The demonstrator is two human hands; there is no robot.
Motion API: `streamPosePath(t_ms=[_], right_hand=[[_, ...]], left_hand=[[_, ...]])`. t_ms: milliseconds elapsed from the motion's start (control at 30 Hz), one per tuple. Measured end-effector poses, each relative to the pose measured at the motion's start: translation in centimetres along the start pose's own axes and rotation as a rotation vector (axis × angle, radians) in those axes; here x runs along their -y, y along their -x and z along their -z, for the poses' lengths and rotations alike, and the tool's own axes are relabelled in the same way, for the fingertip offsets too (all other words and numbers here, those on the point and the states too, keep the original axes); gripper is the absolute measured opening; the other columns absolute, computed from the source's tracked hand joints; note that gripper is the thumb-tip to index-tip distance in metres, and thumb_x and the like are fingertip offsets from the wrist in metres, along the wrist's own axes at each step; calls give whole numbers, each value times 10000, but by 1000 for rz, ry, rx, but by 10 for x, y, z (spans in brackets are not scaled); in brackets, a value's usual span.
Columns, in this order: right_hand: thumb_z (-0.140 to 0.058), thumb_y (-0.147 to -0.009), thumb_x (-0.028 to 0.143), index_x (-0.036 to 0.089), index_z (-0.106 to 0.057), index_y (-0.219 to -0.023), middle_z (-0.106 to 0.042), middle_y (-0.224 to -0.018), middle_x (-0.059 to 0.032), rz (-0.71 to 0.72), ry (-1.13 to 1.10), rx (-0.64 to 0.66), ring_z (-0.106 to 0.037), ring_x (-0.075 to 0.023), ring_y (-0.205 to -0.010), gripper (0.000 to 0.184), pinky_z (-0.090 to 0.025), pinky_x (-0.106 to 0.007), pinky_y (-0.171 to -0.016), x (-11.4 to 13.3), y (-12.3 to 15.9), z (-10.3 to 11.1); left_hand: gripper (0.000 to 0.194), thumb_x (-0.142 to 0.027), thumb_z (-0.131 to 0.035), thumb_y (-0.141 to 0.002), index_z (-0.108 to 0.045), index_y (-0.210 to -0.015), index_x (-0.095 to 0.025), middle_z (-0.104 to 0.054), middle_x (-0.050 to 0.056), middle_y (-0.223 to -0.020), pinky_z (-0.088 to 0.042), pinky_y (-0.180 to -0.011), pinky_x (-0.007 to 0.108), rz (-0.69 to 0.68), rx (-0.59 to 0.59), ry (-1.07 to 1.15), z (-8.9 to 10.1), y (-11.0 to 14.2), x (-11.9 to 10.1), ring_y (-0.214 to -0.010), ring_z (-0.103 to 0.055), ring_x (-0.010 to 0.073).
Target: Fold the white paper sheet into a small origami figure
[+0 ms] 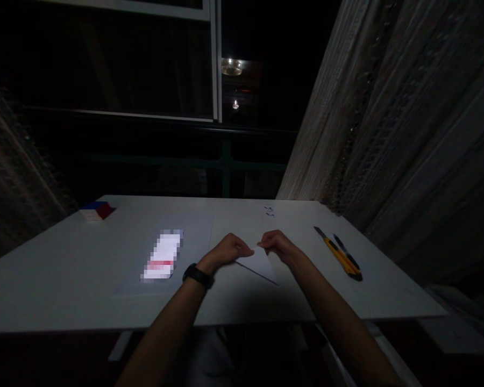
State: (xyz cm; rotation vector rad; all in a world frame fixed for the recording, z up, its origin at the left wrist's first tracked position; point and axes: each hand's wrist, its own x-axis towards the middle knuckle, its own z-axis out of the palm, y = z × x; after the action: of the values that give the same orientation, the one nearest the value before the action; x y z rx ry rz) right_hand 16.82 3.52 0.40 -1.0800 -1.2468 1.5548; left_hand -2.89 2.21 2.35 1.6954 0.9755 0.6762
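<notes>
Between my two hands is a small sheet of white paper [258, 263], close to the front of the table. My left hand [229, 248], with a black watch [198, 275] on its wrist, pinches the paper's left side between thumb and fingers. On the far right corner of the paper, the fingers of my right hand [277, 244] are closed in a pinch. A dark line runs along the paper's near edge. To the left, a phone with a lit, blurred screen [163, 255] lies on a larger pale sheet [199, 231].
On the right of the white table [105, 314] lie a yellow and black utility knife [341, 255] and a dark pen [346, 251]. A coloured cube [97, 210] sits at the far left. Small dark marks or pieces [269, 212] are at the back. Curtains [331, 107] hang on both sides.
</notes>
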Motion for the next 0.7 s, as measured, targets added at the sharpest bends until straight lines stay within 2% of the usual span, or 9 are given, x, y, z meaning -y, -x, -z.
streamPosePath(t_ms=[167, 333, 400, 500, 600, 700], right_hand=[[-722, -467, 185, 140, -539, -466, -511, -399, 17, 45, -168, -32, -439, -87, -382, 188, -296, -233, -426, -1, 1, 7], [-683, -627, 383, 155, -587, -618, -570, -523, 10, 115, -54, 38, -485, -97, -468, 248, -327, -229, -463, -2, 5, -3], [-684, -622, 424, 152, -599, -625, -565, -529, 14, 117, 23, 45, -484, -96, -481, 285, -325, -227, -470, -1, 6, -8], [-732, -549, 414, 140, -586, -545, -521, -457, 27, 102, 112, -57, -431, -82, -430, 310, -283, -228, -447, -2, 4, -11], [-739, -510, 425, 145, -563, -499, -475, -406, 41, 86, 94, -203, -381, -73, -390, 331, -231, -231, -422, -4, -1, -7], [-741, -496, 428, 149, -558, -494, -457, -395, 47, 101, 67, -252, -367, -72, -383, 334, -213, -233, -420, -6, -4, -1]], left_hand=[[350, -426, -709, -535, -631, -531, -85, -462, -21, -458, -246, -452, 222, 17, -23, -12, 5, 0, 3, -454, -342, 71], [333, -407, -699, -565, -656, -587, -78, -537, 5, -507, -300, -471, 221, 23, -83, 26, 6, -1, 2, -485, -414, 87], [318, -396, -699, -574, -658, -592, -81, -556, 10, -514, -313, -466, 217, 19, -119, 31, 5, -3, 2, -488, -438, 92], [309, -388, -688, -604, -655, -613, -81, -585, 28, -517, -351, -460, 219, 54, -158, 81, 3, -5, 4, -480, -495, 109], [313, -384, -655, -661, -635, -611, -76, -596, 55, -491, -379, -450, 217, 108, -172, 159, 3, -8, 7, -457, -537, 121], [301, -364, -630, -700, -623, -620, -74, -618, 78, -502, -386, -445, 204, 93, -163, 193, 4, -9, 9, -444, -544, 110]])
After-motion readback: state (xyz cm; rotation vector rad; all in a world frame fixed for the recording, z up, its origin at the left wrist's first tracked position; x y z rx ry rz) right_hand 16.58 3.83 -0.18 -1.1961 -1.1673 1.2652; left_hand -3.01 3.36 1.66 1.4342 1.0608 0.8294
